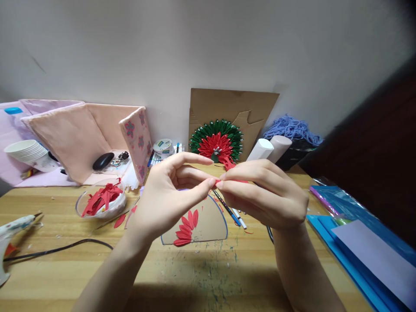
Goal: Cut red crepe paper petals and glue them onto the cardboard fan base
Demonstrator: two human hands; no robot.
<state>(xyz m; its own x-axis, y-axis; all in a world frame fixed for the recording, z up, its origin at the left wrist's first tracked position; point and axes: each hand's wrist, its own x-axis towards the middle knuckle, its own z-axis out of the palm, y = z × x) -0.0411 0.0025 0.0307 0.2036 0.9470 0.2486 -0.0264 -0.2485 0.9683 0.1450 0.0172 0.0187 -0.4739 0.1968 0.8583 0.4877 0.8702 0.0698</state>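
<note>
My left hand (169,195) and my right hand (268,190) meet fingertip to fingertip above the table. Both pinch a small red strip (217,183), either paper or ribbon; most of it is hidden by the fingers, and a bit of red shows behind my right fingers. Below them lies a semicircular cardboard piece (208,225) with a blue edge. Several red petals (186,229) are fanned out on its lower left part. A loose red petal (119,221) rests on the table left of my left wrist.
A clear bowl (78,206) with red strips stands left, near a glue gun (14,229) and its black cord (65,249). Pens (232,213) lie behind the cardboard. A red-and-green flower panel (234,104) leans on the wall. Blue folders (344,255) lie right.
</note>
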